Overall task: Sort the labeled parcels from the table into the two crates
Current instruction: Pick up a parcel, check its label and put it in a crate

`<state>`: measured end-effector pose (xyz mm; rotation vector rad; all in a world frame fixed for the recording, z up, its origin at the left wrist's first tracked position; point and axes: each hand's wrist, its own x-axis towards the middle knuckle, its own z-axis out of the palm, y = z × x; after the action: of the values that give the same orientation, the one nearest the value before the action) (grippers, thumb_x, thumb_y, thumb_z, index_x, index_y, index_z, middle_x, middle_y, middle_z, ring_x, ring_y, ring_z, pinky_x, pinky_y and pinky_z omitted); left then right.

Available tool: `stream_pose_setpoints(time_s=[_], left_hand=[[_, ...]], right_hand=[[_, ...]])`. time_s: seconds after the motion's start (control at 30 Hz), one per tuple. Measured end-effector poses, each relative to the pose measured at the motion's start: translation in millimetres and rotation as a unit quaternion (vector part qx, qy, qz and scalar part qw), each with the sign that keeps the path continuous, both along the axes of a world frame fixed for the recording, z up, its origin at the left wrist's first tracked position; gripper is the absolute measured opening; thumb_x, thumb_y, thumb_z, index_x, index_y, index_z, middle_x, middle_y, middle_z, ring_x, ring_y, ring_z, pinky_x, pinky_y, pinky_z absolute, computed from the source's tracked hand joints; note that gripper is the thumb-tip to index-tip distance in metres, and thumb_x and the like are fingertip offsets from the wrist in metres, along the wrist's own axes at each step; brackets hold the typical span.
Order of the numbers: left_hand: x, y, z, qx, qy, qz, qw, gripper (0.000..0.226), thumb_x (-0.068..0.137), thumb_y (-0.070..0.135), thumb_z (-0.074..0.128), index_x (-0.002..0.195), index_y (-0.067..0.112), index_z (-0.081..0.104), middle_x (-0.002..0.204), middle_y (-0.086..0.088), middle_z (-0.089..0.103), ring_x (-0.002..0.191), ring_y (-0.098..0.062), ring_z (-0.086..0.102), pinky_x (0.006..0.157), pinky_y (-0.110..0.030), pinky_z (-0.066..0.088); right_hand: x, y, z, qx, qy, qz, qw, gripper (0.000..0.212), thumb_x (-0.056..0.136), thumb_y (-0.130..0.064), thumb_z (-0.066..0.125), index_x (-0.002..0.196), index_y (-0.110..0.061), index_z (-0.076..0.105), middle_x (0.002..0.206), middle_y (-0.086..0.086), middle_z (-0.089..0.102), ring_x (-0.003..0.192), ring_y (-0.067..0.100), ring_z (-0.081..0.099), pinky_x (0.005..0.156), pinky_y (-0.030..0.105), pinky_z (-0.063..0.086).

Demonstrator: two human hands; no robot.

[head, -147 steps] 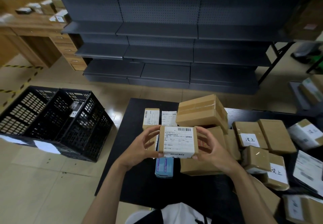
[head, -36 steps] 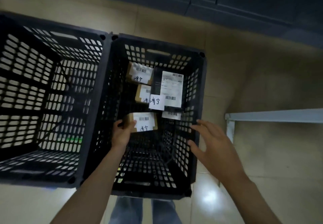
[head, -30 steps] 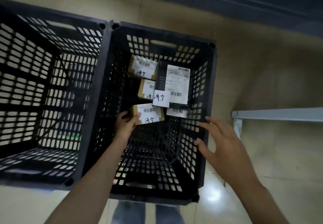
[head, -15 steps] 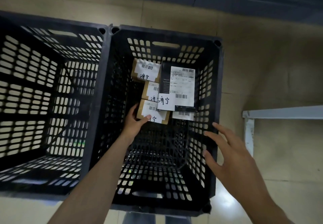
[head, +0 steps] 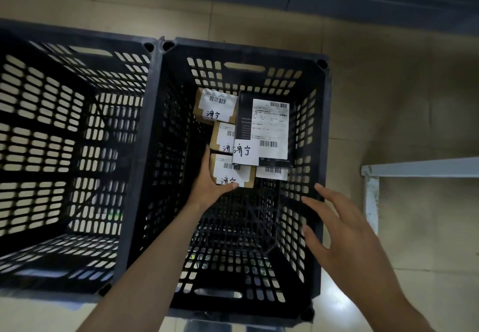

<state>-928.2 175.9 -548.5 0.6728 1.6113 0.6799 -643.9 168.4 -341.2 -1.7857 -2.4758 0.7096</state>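
Left hand (head: pixel 207 189) grips parcel (head: pixel 229 172) in right crate (head: pixel 246 49).

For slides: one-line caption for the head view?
Left hand holds a brown parcel inside the right crate; right hand open near its rim.

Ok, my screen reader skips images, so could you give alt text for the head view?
The left hand holds a small labelled cardboard parcel beside other parcels in the right-hand black crate; the right hand hovers open by its side wall.
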Motion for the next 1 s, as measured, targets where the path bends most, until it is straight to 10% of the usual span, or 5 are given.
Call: stream_pose_setpoints(time_s=[0.27,0.47,0.7,1.0], left_hand=[[1.9,6.0,6.5,0.05,0.067,-0.068,0.994,0.13,0.08,0.02,0.092,0.167,0.039,-0.003,0.172,0.014,0.021,0.151,0.0,0.026,0.119,-0.027,0.028],[3.1,1.7,1.6,0.075,0.145,-0.138,0.977,0.127,0.089,0.035,0.082,0.162,0.041,-0.021,0.174,0.006,-0.021,0.159,-0.009,-0.009,0.128,-0.043,0.016],[-8.2,4.1,3.7,0.095,0.169,-0.155,0.969,0.129,0.082,0.028,0.089,0.167,0.03,-0.009,0.175,0.01,-0.014,0.154,0.001,0.001,0.12,-0.025,0.024],[-5.7,0.9,-4.7,0.103,0.211,-0.181,0.955,0.126,0.088,0.021,0.084,0.165,0.024,-0.016,0.173,0.007,-0.019,0.154,-0.007,0.003,0.127,-0.039,0.022]], right_hand=[[-58.8,-10.9,-12.3,-0.033,0.017,0.085,0.996,0.05,0.095,-0.028,0.068,0.143,-0.018,0.06,0.151,0.0,0.054,0.139,0.016,0.052,0.114,0.034,0.038],[-104.3,-1.2,-84.6,-0.207,-0.093,0.104,0.968,0.086,0.105,-0.034,0.051,0.164,-0.014,-0.008,0.172,0.0,-0.019,0.16,0.017,-0.008,0.13,0.044,0.013],[-115.8,9.3,-139.5,-0.24,-0.187,0.088,0.949,0.103,0.102,-0.034,0.057,0.159,-0.012,-0.025,0.165,0.002,-0.036,0.156,0.02,-0.025,0.129,0.051,0.0],[-108.4,5.0,-160.0,-0.201,-0.261,0.105,0.938,0.103,0.103,-0.035,0.052,0.155,-0.015,-0.034,0.163,0.001,-0.04,0.155,0.021,-0.027,0.123,0.059,-0.016]])
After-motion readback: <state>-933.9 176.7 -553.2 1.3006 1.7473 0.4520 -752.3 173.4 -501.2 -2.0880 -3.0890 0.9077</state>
